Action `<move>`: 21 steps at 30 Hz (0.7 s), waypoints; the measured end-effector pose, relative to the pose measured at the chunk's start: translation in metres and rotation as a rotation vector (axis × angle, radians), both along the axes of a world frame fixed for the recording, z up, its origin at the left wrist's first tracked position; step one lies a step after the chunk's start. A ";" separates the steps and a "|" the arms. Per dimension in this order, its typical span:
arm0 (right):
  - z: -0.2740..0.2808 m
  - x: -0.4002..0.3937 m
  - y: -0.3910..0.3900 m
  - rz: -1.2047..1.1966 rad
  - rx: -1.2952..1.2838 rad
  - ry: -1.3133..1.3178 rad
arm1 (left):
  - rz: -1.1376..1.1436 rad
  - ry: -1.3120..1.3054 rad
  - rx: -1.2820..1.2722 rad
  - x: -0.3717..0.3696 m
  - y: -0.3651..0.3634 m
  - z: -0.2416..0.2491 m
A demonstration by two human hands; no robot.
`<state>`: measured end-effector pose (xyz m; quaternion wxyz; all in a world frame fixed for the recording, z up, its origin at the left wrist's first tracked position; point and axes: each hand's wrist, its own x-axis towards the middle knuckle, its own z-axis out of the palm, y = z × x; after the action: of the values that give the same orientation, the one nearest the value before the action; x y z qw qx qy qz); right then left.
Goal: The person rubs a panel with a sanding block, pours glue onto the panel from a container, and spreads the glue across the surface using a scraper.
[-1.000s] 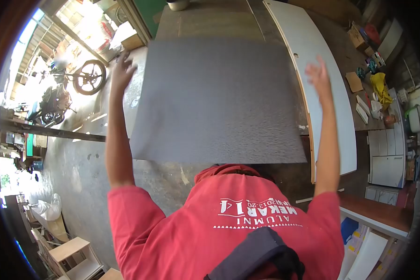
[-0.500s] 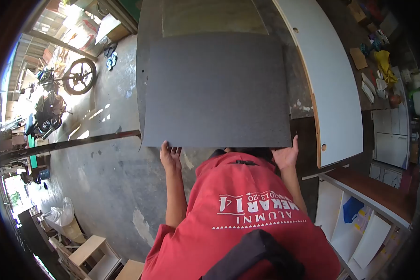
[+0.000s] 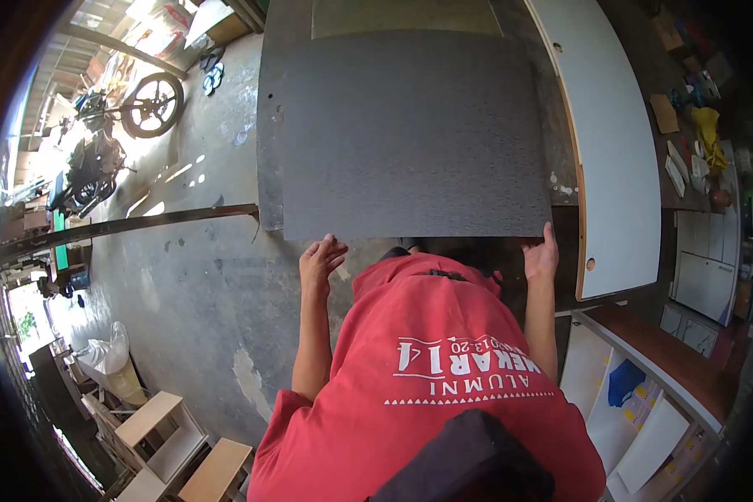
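Note:
A large dark grey panel [image 3: 418,138] lies flat over a grey work table [image 3: 269,151], its near edge facing my body. My right hand [image 3: 541,256] grips the near right corner, thumb up at the edge and the other fingers partly hidden under it. Close to the near left corner is my left hand [image 3: 320,261]. Its fingers are loosely curled and apart, just off the edge, with nothing seen in them. An olive-toned sheet [image 3: 406,17] shows beyond the panel's far edge.
A long white board [image 3: 615,159] with round holes lies along the right side. Beside it stands a white cabinet [image 3: 590,368] with a brown top. Wooden box units [image 3: 163,431] sit at lower left. A motorcycle [image 3: 92,167] is parked at far left, near a dark rail [image 3: 134,226].
The grey panel has shifted away from me relative to my body. My left hand has gone from holding its near edge to loosely curled fingers off it. My right hand stays at the corner.

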<state>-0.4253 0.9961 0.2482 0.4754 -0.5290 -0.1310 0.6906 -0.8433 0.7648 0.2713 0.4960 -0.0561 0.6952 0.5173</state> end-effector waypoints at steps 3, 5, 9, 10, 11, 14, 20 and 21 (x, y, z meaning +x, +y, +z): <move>0.000 -0.004 -0.002 -0.125 0.066 -0.404 | -0.014 0.101 0.071 0.004 -0.004 -0.002; 0.018 -0.019 -0.002 -0.241 0.095 -0.685 | 0.027 0.096 0.071 0.007 -0.006 -0.005; 0.084 -0.072 0.010 0.173 0.994 -1.380 | 0.028 0.110 0.097 0.011 -0.010 -0.001; 0.079 -0.088 0.019 0.266 1.055 -1.393 | -0.059 0.087 0.026 0.003 -0.013 0.004; 0.070 -0.099 0.033 0.351 1.101 -1.422 | -0.166 0.062 -0.041 -0.009 -0.010 0.014; 0.036 -0.127 0.063 0.633 1.020 -1.592 | -0.574 0.121 -0.225 -0.020 0.031 0.065; -0.012 -0.135 0.067 0.702 0.979 -1.673 | -0.666 0.979 0.447 0.031 0.145 0.081; -0.011 -0.134 0.065 0.707 0.982 -1.657 | -0.752 1.100 0.508 0.046 0.169 0.070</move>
<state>-0.5592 1.0614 0.2373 0.1690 -0.5180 -0.8348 0.0792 -0.7970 0.9343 0.3414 0.2159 0.5741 0.6749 0.4104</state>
